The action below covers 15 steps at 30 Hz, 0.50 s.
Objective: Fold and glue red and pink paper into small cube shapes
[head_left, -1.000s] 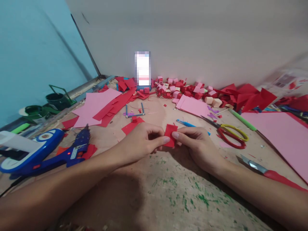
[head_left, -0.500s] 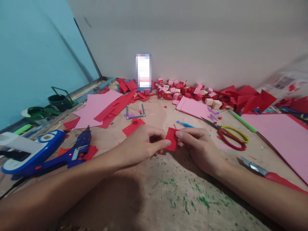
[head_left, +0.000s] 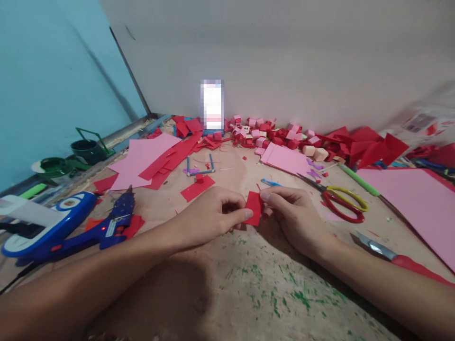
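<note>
Between my two hands is a small red paper piece [head_left: 254, 203], held a little above the table. My left hand [head_left: 218, 213] pinches its left edge, the thumb lying on top. At its upper right edge, my right hand [head_left: 291, 210] grips it between thumb and fingers; the fingertips underneath are hidden. Just beyond the right hand lies a blue pen-like tool [head_left: 270, 183], partly covered. A red paper sheet [head_left: 194, 190] with a tiny red cube [head_left: 199, 178] on it rests past my left hand.
Scissors [head_left: 343, 203] and a utility knife [head_left: 377, 247] lie to the right, near pink sheets [head_left: 408, 194]. At left are a blue glue gun [head_left: 115, 220] and pink paper [head_left: 149, 149]. Red and pink cubes [head_left: 263, 132] pile along the wall beside a lit phone [head_left: 212, 104].
The red paper has shifted slightly down and tilted a little in my fingers. My right thumb has moved slightly up along its edge. Both hands keep their hold.
</note>
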Available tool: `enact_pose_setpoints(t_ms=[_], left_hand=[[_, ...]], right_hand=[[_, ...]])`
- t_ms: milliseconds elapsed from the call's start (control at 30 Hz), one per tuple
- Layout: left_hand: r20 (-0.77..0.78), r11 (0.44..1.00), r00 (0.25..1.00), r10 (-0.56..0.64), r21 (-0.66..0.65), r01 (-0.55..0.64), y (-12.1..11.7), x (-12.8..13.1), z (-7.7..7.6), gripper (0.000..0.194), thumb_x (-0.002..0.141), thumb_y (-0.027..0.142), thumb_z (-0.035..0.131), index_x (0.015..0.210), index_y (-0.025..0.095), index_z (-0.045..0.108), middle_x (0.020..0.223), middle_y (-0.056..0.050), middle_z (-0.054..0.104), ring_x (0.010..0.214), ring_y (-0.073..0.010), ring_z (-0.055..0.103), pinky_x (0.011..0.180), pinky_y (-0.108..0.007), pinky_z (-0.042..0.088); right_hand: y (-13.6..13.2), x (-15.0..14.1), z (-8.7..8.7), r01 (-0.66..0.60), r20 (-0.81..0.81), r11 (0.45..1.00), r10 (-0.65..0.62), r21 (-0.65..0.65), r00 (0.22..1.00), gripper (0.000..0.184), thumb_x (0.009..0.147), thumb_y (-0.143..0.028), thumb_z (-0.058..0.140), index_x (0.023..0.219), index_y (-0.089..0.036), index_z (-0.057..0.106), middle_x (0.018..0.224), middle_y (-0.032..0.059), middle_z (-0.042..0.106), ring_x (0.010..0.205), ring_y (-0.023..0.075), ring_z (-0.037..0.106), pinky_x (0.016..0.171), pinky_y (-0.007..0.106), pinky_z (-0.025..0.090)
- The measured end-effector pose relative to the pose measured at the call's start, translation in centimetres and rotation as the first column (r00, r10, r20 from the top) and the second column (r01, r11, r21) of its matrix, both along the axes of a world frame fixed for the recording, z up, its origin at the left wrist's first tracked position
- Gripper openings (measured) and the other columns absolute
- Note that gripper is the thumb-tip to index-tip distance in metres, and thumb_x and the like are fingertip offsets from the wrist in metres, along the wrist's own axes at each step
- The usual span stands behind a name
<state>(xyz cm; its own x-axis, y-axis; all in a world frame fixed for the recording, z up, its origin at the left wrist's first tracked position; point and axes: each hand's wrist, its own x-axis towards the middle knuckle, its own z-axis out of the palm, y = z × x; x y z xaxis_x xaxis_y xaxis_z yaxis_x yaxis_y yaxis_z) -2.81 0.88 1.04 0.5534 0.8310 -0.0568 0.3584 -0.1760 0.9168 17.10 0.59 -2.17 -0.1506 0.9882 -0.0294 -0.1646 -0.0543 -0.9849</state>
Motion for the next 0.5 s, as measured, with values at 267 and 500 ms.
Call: enact_pose_setpoints(t_ms=[267,500], left_hand=[[-0.038,1.000,0.999,-0.017,0.012,0.017,0.25,-0.13,-0.15,0.029,0.095,0.028,0.064,0.069,0.015,0.067,0.064,0.002,0.062,0.061,-0.0113,0.054,0.058,-0.023,0.039],[0.085,0.997,0.994,0.074,-0.012,-0.073,0.15,-0.09,-0.05,0.027,0.094,0.025,0.063,0.070,0.016,0.067,0.063,0.003,0.059,0.061,-0.0114,0.056,0.060,-0.022,0.045]], right_hand=[[-0.28,-0.09,0.06,-0.080,-0.041,0.997,0.079,-0.021,0.996,0.029,0.078,-0.038,0.088,0.062,-0.017,0.077,0.060,0.0001,0.066,0.057,0.0113,0.054,0.058,0.026,0.044],[-0.22,-0.13,0.46,-0.098,0.096,0.994,0.092,0.052,0.991,0.025,0.079,-0.040,0.086,0.068,-0.019,0.080,0.061,0.0010,0.068,0.057,0.0131,0.056,0.056,0.027,0.045]])
